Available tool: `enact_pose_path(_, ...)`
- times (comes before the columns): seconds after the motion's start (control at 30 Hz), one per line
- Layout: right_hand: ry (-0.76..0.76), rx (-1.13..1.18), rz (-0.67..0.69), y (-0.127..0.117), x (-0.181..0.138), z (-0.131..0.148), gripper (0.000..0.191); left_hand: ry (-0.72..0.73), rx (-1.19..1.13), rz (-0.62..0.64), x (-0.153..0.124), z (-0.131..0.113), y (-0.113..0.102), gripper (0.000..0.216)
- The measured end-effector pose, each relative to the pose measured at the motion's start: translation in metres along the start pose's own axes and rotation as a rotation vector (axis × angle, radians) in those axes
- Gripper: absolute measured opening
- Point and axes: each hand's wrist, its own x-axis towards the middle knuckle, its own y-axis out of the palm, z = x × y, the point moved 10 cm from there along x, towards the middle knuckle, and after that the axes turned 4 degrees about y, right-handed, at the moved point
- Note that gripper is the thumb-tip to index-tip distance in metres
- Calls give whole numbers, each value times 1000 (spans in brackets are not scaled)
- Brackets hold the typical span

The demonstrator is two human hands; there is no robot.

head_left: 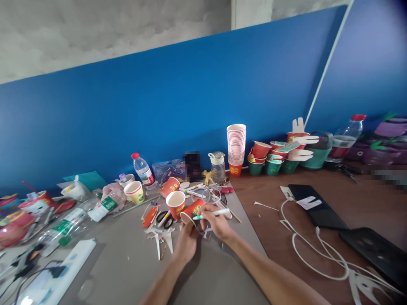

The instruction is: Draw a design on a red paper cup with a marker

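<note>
A red paper cup (pixel 194 208) lies tipped on its side, its white rim facing me. My left hand (pixel 187 242) is closed on the cup near the rim. In my right hand (pixel 216 222), fingers are wrapped around a white marker (pixel 222 212), whose green end reaches the cup's rim; I cannot tell whether it touches. Just behind, another red paper cup (pixel 176 206) stands upright. To the left are black-handled scissors (pixel 169 222), a red cut-out piece (pixel 150 217) and white paper scraps (pixel 168 239).
A tall stack of paper cups (pixel 236 146) stands by the blue partition (pixel 190 97), beside a glass jar (pixel 218 168). Plastic bottles (pixel 68 224) and a power strip (pixel 76 262) occupy the left. Decorated cups (pixel 273 163), a phone (pixel 318 207) and white cable (pixel 305 267) are right.
</note>
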Motion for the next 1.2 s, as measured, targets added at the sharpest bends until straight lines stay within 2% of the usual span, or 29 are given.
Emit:
enact_pose_path(0.07,16,2,3,-1,1,-3,17,-8,0,-9,0,2,0,23)
enact_pose_path(0.17,18,10,-62,-9,2,-7,18,-4,-18,-30,1,5,-1,22)
enact_pose_path(0.33,3,-9,23,2,2,-9,20,6,-58,-30,2,8,-2,21)
enact_pose_path(0.5,12,-14,-67,-8,3,-10,22,14,-66,-34,2,6,-3,24)
enact_pose_path(0.63,-3,14,11,3,1,-7,20,-17,-61,-50,2,11,-5,21)
enact_pose_path(0.8,-14,22,-45,-3,1,-6,21,14,-87,-29,3,9,-2,21)
enact_pose_path(0.93,-3,12,28,6,-1,-6,20,5,-118,-43,2,9,-4,21)
enact_pose_path(1.1,-9,2,-39,-1,-1,-4,20,28,-117,-46,3,12,-4,20)
enact_pose_path(1.2,-20,16,1,5,-3,-4,18,27,-173,-56,4,15,-3,22)
